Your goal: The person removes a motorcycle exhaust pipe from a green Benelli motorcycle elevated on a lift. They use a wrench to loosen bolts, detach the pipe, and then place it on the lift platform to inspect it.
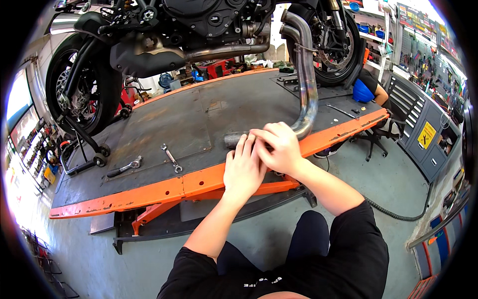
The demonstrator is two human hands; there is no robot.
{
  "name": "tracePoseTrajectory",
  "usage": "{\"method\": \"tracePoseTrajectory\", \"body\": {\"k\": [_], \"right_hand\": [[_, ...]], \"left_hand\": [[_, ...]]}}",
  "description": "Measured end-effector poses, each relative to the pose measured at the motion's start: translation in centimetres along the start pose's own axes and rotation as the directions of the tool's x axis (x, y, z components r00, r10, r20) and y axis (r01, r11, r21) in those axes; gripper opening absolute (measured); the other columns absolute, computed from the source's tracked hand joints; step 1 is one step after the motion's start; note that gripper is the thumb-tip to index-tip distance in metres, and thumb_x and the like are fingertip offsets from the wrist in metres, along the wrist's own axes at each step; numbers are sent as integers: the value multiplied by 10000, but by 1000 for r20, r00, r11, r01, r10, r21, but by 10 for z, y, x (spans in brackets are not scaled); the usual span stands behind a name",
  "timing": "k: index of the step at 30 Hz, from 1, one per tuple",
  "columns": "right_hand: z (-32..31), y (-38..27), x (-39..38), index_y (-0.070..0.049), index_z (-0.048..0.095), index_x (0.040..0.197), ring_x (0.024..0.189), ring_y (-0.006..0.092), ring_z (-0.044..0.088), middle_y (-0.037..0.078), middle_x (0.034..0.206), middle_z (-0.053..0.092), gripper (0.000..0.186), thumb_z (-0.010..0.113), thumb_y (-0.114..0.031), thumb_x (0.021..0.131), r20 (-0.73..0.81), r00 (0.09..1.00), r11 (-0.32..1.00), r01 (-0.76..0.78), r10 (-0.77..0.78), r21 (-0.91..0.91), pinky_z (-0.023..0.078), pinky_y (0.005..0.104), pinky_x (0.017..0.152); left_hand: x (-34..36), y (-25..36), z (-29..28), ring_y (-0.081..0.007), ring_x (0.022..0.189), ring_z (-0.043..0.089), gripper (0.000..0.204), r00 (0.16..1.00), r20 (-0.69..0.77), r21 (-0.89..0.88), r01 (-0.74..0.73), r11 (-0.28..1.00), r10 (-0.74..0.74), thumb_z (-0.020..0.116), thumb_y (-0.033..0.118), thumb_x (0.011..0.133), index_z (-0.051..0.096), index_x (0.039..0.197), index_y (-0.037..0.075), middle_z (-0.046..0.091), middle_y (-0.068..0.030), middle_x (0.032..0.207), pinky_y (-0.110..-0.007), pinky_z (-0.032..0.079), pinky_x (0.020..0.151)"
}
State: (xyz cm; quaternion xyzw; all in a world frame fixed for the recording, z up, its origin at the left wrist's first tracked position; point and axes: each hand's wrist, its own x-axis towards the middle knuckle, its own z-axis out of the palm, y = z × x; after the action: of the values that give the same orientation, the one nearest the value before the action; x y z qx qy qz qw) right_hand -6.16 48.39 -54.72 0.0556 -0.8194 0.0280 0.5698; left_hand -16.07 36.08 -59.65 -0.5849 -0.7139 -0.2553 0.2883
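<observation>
A bent metal exhaust pipe [307, 94], heat-stained in brown and blue, rises in twin tubes at the right. Its lower end [233, 139] lies along the lift table near the front edge. My left hand [244, 164] grips this pipe just beside that end, fingers laid over the metal. Close against it, my right hand [280, 145] has its fingers bent in over the same stretch of pipe. Its thumb and fingertips meet near my left fingers, and whatever they pinch is hidden. A combination wrench [172, 158] and a ratchet [125, 167] lie left of my hands.
A black motorcycle [209, 25] stands over the grey lift table with orange edges [199, 182]. Another wrench [342, 111] lies at the right. Beyond the right end are a person with a blue object [362, 92], a wheeled chair [376, 139] and a grey tool cabinet [418, 124].
</observation>
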Motion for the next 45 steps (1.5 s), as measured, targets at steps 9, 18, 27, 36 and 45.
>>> {"method": "tracePoseTrajectory", "body": {"k": [9,18,27,36,45], "right_hand": [[-38,58,-19,-19,751,1071,957,301,639,101,1011,675,271,790,-192,865,39,999,981,-12,20,-192,489,425,883],[-33,74,-31,-18,735,960,842,285,613,84,876,660,346,800,-350,889,115,991,979,90,-70,-185,474,431,887],[-27,72,-41,-5,721,951,800,291,608,88,834,650,341,807,-322,862,10,997,965,78,-78,-252,475,451,852],[-25,64,-46,8,744,1002,873,308,623,105,923,687,317,810,-259,843,-10,1000,977,-1,-1,-213,468,463,898],[-23,61,-46,-1,739,1008,881,293,621,87,924,684,279,801,-217,842,-10,999,979,-36,35,-203,456,444,911]], "left_hand": [[3,10,-3,-288,1472,491,601,999,-18,24,45,999,-45,693,310,993,531,1529,93,530,-121,1569,-441,450,1112],[5,13,-4,-286,1478,488,613,998,-21,-1,58,998,-58,721,272,967,533,1520,87,529,-118,1569,-431,438,1136],[6,17,-4,-273,1464,505,597,997,-30,29,78,997,-77,724,280,961,553,1503,96,554,-105,1548,-428,446,1126],[3,14,-1,-278,1458,513,591,997,-47,56,63,996,-60,691,316,985,550,1515,97,554,-114,1551,-425,449,1111],[2,11,-1,-280,1425,542,587,996,-78,60,41,997,-37,688,319,991,557,1509,75,562,-126,1538,-413,458,1086]]}}
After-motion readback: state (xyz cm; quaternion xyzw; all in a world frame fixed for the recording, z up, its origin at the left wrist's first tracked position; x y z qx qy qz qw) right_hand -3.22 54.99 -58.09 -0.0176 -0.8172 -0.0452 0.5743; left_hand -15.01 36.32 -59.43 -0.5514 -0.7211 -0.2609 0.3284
